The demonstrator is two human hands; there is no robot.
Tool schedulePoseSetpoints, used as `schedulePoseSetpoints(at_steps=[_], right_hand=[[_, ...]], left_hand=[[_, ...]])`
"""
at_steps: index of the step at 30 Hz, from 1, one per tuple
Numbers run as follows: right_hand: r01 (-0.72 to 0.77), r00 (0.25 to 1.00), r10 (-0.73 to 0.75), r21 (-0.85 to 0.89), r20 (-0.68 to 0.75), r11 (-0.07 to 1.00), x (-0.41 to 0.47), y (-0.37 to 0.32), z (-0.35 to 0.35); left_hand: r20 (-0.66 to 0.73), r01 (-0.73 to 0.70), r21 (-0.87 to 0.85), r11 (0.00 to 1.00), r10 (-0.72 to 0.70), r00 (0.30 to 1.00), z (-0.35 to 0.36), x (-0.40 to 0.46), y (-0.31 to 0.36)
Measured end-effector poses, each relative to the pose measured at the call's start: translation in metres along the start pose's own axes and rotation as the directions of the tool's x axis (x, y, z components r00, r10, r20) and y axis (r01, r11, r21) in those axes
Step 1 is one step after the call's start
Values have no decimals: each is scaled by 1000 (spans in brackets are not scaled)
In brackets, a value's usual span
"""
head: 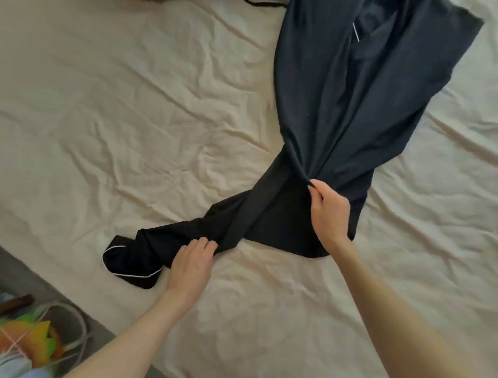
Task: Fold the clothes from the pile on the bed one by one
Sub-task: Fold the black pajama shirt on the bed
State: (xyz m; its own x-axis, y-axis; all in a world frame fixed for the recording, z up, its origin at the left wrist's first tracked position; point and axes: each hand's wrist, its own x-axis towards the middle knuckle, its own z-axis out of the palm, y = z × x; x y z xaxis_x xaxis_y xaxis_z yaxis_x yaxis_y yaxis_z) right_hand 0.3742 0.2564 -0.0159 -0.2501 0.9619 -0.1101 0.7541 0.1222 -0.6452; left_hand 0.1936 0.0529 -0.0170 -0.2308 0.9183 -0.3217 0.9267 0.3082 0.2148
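Head view: dark garment (347, 102) half-spread on bed (134, 121). Right hand (330, 213) pinches bunched middle; left hand (192, 267) grips sleeve at 8 o'clock. Next, likely: flatten sleeve.

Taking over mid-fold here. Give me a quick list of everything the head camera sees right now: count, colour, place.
garment: one, dark navy with white piping on the cuff, spread from the top right down to the lower left of the bed
bed sheet: one, cream, wrinkled, covers most of the view
dark strap: one, black, top edge, mostly cut off
basket: one, pale rim, bottom left beside the bed, with colourful blurred items inside
left hand: one, gripping the sleeve near the cuff
right hand: one, pinching a gathered bunch of the garment's middle
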Motion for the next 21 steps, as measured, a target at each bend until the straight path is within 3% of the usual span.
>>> schedulePoseSetpoints(at_steps=[3,5,7,9,10,11,16,21], right_hand=[[-172,985,165,257,47,951,-50,-19,-1],[-251,966,214,340,144,906,-89,-30,2],[-270,952,186,385,242,883,-126,-40,5],[-270,932,132,406,337,873,-157,-50,6],[-269,919,106,410,379,872,-168,-56,4],[-271,906,90,403,414,874,-176,-60,1],[-300,869,139,283,476,911,-181,-61,-29],[-285,940,227,221,255,933,-177,-66,-51]], left_hand=[[9,78,-201,976,-78,997,-5,-20,11],[118,270,-448,852,-242,963,-19,-28,23],[297,471,-667,578,-374,879,-37,-29,36],[512,583,-788,198,-316,799,-55,-23,47],[549,584,-808,80,-259,795,-60,-19,51],[538,570,-818,76,-248,806,-65,-14,57],[326,482,-809,337,-425,845,-82,-21,77],[329,452,-709,542,-313,891,-91,-104,54]])
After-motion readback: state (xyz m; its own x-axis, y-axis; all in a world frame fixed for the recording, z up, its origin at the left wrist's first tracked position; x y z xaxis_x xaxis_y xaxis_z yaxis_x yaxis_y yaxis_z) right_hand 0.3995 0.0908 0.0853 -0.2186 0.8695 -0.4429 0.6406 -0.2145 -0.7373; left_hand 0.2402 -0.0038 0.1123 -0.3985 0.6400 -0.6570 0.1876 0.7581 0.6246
